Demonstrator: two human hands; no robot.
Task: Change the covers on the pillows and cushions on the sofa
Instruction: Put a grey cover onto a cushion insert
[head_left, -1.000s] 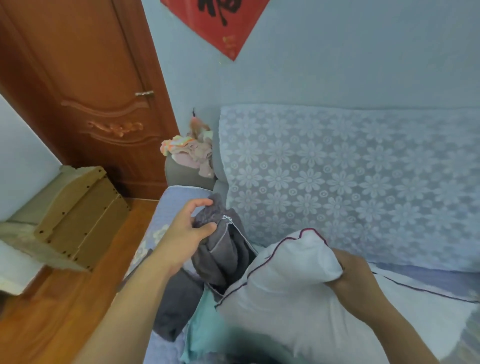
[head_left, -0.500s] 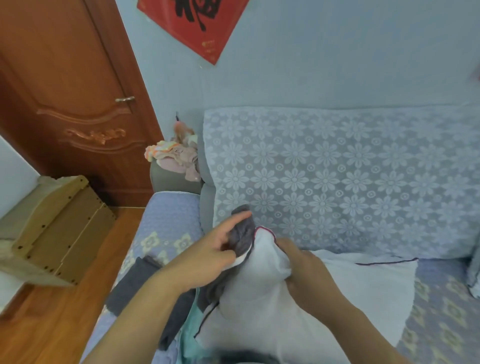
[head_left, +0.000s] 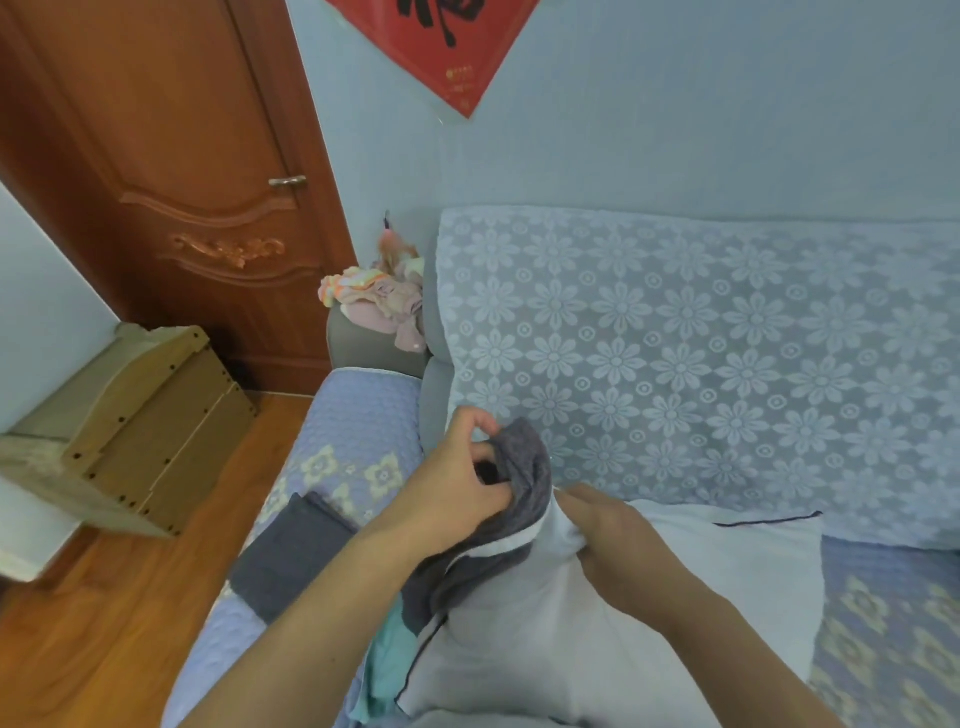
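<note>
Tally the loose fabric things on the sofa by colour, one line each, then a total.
White: 1, the pillow, gripped by the right hand.
Dark grey: 2, the cover held by the left hand, and a folded cloth on the seat.
Teal: 1, a cloth under the pillow.
Pink and pastel: 1, a heap of clothes on the armrest.
Total: 5

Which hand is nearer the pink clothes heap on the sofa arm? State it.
Left. The left hand, gripping the dark grey cover, sits below the pink clothes heap; the right hand lies farther, lower right.
</note>
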